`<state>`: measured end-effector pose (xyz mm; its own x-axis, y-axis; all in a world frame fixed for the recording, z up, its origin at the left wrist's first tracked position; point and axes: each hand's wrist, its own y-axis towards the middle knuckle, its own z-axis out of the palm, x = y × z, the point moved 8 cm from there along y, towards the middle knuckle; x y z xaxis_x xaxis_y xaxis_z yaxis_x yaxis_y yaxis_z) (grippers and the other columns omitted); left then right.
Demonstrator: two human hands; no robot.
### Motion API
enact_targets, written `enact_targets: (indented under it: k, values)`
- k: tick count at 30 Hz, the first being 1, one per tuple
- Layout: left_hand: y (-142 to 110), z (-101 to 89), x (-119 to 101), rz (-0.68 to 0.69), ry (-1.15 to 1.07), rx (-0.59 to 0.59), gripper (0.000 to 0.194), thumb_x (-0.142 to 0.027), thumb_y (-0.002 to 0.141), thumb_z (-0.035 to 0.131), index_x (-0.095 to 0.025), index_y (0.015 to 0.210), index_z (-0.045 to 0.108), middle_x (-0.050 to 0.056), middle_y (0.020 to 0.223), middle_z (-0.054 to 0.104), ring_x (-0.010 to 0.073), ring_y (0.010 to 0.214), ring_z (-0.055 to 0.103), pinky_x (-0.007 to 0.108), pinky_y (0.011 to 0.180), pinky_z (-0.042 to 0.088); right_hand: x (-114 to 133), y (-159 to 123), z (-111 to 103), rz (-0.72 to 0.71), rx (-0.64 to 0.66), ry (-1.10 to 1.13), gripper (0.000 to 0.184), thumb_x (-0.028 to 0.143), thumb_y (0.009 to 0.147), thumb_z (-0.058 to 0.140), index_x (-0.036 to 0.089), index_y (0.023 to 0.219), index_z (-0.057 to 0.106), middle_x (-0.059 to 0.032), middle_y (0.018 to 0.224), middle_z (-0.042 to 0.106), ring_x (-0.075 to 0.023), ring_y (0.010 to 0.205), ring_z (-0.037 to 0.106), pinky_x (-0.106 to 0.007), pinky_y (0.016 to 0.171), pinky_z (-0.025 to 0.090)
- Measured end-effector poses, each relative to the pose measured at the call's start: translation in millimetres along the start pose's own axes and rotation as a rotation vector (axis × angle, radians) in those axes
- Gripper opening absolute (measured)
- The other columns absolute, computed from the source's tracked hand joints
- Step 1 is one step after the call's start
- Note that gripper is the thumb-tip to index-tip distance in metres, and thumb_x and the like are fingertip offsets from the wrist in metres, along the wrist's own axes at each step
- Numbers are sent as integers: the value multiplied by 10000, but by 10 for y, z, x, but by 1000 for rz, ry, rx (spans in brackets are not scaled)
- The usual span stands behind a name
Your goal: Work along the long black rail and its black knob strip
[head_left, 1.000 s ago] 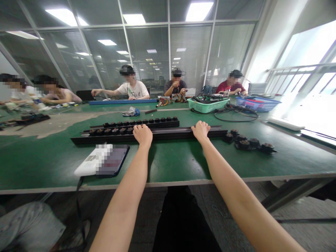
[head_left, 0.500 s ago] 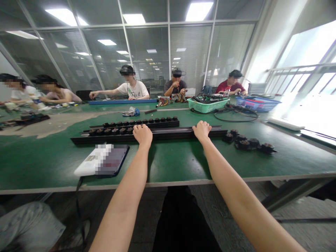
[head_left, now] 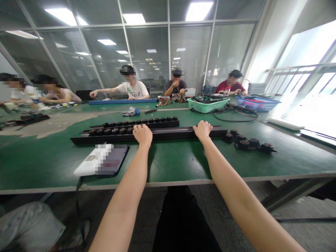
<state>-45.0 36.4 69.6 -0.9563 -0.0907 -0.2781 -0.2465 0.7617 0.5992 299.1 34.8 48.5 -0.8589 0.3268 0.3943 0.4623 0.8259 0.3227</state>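
Black rail (head_left: 172, 137), under left grip (head_left: 143, 134), right grip (head_left: 203, 130)

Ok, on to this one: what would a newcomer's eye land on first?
Probably the long black rail across the green table, with the left hand on it near its middle and the right hand nearer its right end. Next, perhaps, the loose black pieces beside that end. Farther back, right of centre, the light green basket piled with dark cables stands out.
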Motion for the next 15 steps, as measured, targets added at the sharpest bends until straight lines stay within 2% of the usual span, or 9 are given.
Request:
enact_targets:
  k: [6,15]
  values:
    - [-2,-3,-2,-1,2,1,426,-210,1014,373,-75,1202,730,247,1285,693,393,1365,495,507,1102,426,-22,8,-16,17,10,1,416,357,982,578,70,1274,650,-263,1330,640,-374,1273,571,-464,1073,341]
    - [-3,-5,-1,4,-8,-3,419,-208,1012,370,-94,1187,734,250,1283,691,393,1371,494,517,1096,431,17,-37,-54,-3,-6,3,364,296,979,553,66,1237,670,-259,1301,656,-355,1242,580,-453,1059,343]
